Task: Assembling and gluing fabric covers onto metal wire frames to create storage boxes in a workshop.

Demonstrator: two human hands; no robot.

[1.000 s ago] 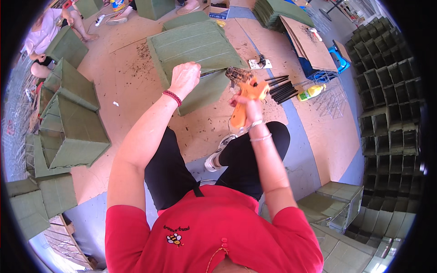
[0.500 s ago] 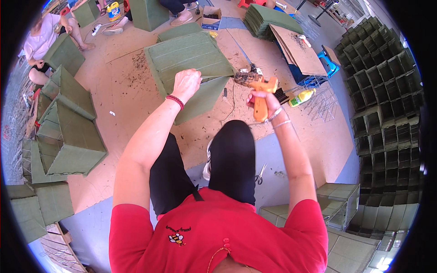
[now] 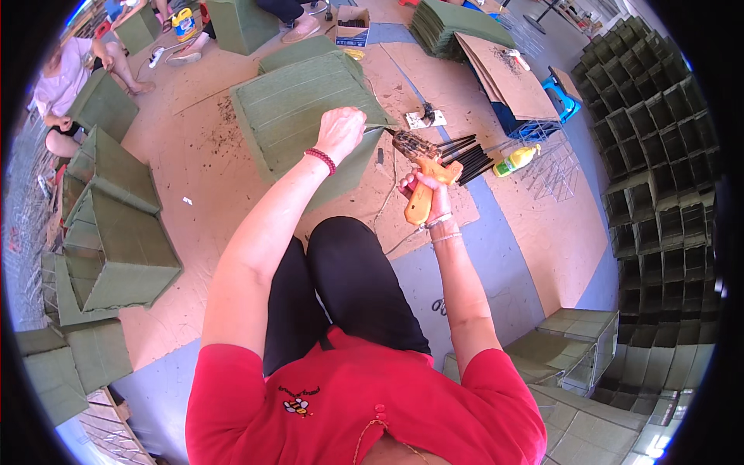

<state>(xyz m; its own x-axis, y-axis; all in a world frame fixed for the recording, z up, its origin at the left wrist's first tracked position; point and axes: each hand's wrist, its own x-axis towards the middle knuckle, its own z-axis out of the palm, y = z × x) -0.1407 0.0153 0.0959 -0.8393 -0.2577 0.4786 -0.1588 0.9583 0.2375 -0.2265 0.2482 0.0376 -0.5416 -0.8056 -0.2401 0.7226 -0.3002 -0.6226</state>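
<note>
An orange glue gun (image 3: 428, 182) with a dirty, brown-crusted front is gripped in my right hand (image 3: 428, 194). Its nozzle points up and left, close to the edge of a green fabric-covered box (image 3: 302, 108) on the floor before me. My left hand (image 3: 342, 132) is closed at that box's right corner, pinching what looks like the fabric edge; the fingertips are partly hidden. A thin cord (image 3: 399, 242) trails from the gun's handle. Just right of the gun lie several black glue sticks (image 3: 469, 159), with a small white stand (image 3: 425, 118) beyond them.
A yellow bottle (image 3: 517, 160) lies right of the sticks, beside a wire frame (image 3: 552, 174). Folded green pieces (image 3: 457, 35) and cardboard sheets (image 3: 504, 77) are stacked behind. Green boxes (image 3: 124, 240) stand at left; a tall stack (image 3: 651, 163) rises at right. Another person (image 3: 74, 74) sits far left.
Both hands have shifted: the left one rightward and up, the right one left and down with the glue gun. My raised knee has moved left, and the black sticks show more fully.
</note>
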